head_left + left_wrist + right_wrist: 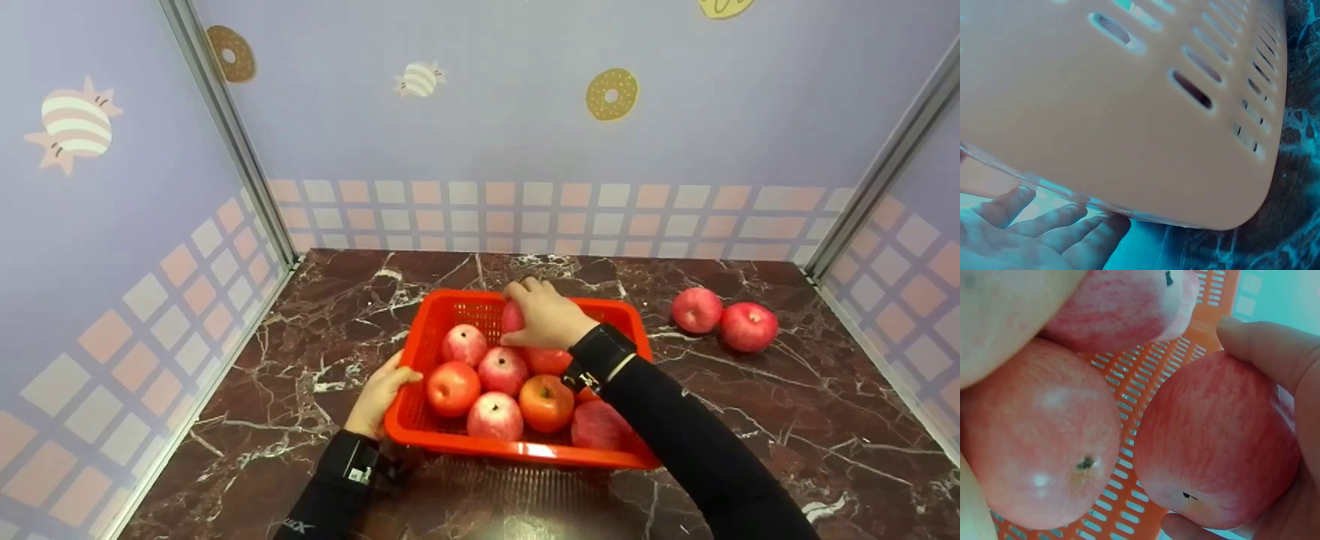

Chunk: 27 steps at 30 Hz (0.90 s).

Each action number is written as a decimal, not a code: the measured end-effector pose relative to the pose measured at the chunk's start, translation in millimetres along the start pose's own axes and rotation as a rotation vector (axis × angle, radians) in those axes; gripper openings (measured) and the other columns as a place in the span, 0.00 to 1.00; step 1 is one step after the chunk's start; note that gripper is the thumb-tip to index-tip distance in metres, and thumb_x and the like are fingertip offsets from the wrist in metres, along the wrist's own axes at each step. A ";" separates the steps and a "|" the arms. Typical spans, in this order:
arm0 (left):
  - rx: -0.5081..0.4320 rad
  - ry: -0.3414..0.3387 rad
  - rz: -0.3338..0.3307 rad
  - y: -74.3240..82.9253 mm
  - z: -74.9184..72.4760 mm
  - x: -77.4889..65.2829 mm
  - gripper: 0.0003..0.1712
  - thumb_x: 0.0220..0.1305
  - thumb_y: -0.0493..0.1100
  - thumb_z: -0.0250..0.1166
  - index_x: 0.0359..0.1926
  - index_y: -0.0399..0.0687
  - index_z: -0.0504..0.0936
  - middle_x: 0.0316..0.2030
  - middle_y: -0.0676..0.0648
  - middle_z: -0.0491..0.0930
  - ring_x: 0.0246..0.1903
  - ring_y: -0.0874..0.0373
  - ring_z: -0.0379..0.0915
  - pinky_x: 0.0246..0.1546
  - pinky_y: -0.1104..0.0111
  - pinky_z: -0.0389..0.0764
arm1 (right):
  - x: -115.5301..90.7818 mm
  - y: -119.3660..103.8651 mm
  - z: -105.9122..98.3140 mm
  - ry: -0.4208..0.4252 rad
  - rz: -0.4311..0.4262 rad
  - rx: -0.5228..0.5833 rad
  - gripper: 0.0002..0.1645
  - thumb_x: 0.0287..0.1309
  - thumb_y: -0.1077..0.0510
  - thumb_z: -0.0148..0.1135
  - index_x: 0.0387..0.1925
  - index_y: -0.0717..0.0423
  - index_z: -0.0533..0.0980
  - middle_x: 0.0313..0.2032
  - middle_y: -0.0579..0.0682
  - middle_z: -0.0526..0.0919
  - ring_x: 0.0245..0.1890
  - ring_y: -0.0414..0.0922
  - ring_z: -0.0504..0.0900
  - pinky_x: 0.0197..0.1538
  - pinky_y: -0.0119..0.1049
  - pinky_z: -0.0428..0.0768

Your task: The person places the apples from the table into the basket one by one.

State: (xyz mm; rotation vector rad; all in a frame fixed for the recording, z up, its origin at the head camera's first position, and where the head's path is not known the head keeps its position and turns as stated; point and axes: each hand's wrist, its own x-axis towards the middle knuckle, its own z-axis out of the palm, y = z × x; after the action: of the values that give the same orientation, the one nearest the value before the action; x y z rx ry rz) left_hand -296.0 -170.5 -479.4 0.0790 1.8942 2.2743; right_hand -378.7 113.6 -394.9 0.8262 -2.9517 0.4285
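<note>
My right hand grips a red apple over the back of a red-orange plastic basket. In the right wrist view the thumb and fingers curl round that apple, close beside another apple. My left hand holds the basket's left side, its thumb over the rim. From the left wrist, its fingers lie along the basket's outer edge. Several apples sit in the basket, among them an orange-red one and a paler one. Part of the right-hand side is hidden by my right forearm.
Two red apples, one just left of the other, rest on the dark red marbled table right of the basket. Patterned panels stand along the back and both sides.
</note>
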 end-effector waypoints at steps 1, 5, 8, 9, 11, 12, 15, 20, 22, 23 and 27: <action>-0.001 -0.001 0.001 0.0 0.2 -0.1 0.38 0.66 0.31 0.50 0.78 0.38 0.58 0.61 0.33 0.76 0.46 0.57 0.83 0.48 0.64 0.87 | 0.3 -0.7 1.2 0.000 -0.008 -0.009 0.39 0.52 0.42 0.77 0.61 0.52 0.72 0.56 0.59 0.75 0.58 0.60 0.74 0.60 0.57 0.82; -0.011 -0.014 0.006 -0.4 0.6 -0.5 0.38 0.66 0.31 0.50 0.78 0.38 0.58 0.61 0.32 0.76 0.47 0.57 0.82 0.49 0.64 0.87 | 1.2 -1.8 5.5 -0.006 -0.038 -0.038 0.38 0.53 0.43 0.77 0.60 0.53 0.72 0.55 0.60 0.76 0.62 0.62 0.73 0.76 0.58 0.66; -0.015 -0.023 0.013 -0.5 0.5 -0.5 0.38 0.67 0.31 0.50 0.78 0.37 0.57 0.62 0.31 0.75 0.48 0.57 0.83 0.50 0.63 0.87 | 1.8 -1.7 7.1 -0.007 -0.049 -0.047 0.40 0.54 0.44 0.76 0.62 0.55 0.71 0.56 0.62 0.76 0.65 0.63 0.72 0.81 0.59 0.54; -0.013 -0.023 0.016 -0.9 0.2 -0.6 0.38 0.67 0.31 0.50 0.78 0.37 0.57 0.62 0.30 0.75 0.48 0.57 0.83 0.50 0.63 0.87 | 1.7 -1.7 7.2 -0.007 -0.051 -0.048 0.41 0.54 0.43 0.76 0.63 0.56 0.70 0.57 0.62 0.76 0.65 0.63 0.71 0.81 0.59 0.54; -0.012 -0.022 0.016 -1.2 -0.1 -0.3 0.38 0.66 0.31 0.50 0.78 0.37 0.57 0.62 0.30 0.75 0.48 0.57 0.83 0.50 0.63 0.87 | 1.4 -1.9 7.3 -0.003 -0.052 -0.047 0.43 0.53 0.43 0.77 0.65 0.56 0.69 0.58 0.63 0.76 0.66 0.65 0.71 0.81 0.60 0.54; -0.010 -0.020 0.017 -1.4 -0.2 -0.1 0.38 0.66 0.31 0.50 0.78 0.37 0.58 0.62 0.30 0.75 0.47 0.57 0.83 0.49 0.63 0.87 | 1.2 -1.9 7.3 0.001 -0.054 -0.048 0.45 0.53 0.43 0.77 0.66 0.56 0.68 0.59 0.63 0.76 0.66 0.65 0.71 0.81 0.60 0.55; -0.014 -0.020 0.018 -1.9 -0.2 0.5 0.37 0.66 0.31 0.50 0.77 0.37 0.58 0.61 0.31 0.76 0.47 0.57 0.83 0.48 0.64 0.87 | 0.9 -1.7 7.4 0.013 -0.067 -0.054 0.47 0.52 0.42 0.77 0.66 0.57 0.67 0.60 0.64 0.76 0.66 0.64 0.72 0.80 0.60 0.57; -0.032 -0.026 0.017 -1.9 0.8 0.6 0.38 0.67 0.31 0.49 0.78 0.37 0.57 0.59 0.34 0.77 0.46 0.58 0.83 0.47 0.65 0.87 | 0.4 -0.7 7.5 0.027 -0.087 -0.056 0.47 0.52 0.40 0.77 0.66 0.57 0.68 0.59 0.63 0.77 0.65 0.63 0.73 0.79 0.61 0.58; -0.032 -0.025 0.016 -2.0 1.0 0.5 0.38 0.67 0.31 0.49 0.78 0.37 0.57 0.59 0.34 0.77 0.46 0.58 0.83 0.47 0.65 0.87 | 0.2 -0.3 7.2 0.029 -0.085 -0.054 0.47 0.52 0.40 0.77 0.66 0.57 0.68 0.59 0.63 0.77 0.64 0.63 0.73 0.79 0.61 0.59; -0.030 -0.023 0.017 -2.1 0.9 0.7 0.38 0.67 0.31 0.49 0.78 0.37 0.57 0.59 0.34 0.78 0.46 0.58 0.83 0.47 0.65 0.88 | 0.1 -0.2 7.1 0.030 -0.083 -0.052 0.47 0.52 0.40 0.77 0.66 0.56 0.68 0.59 0.63 0.77 0.64 0.63 0.73 0.79 0.61 0.59; -0.030 -0.018 0.008 -1.8 1.4 1.2 0.38 0.67 0.31 0.50 0.78 0.38 0.58 0.59 0.34 0.78 0.46 0.58 0.83 0.47 0.64 0.88 | 0.6 0.5 6.4 0.029 -0.080 -0.054 0.46 0.52 0.41 0.77 0.66 0.56 0.68 0.58 0.62 0.77 0.65 0.62 0.73 0.79 0.60 0.59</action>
State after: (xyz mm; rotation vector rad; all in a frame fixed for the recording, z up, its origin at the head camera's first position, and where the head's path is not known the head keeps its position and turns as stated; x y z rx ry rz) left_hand -296.8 -168.6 -480.9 0.1025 1.8537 2.2991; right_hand -379.2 111.9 -401.1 0.9203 -2.8780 0.3520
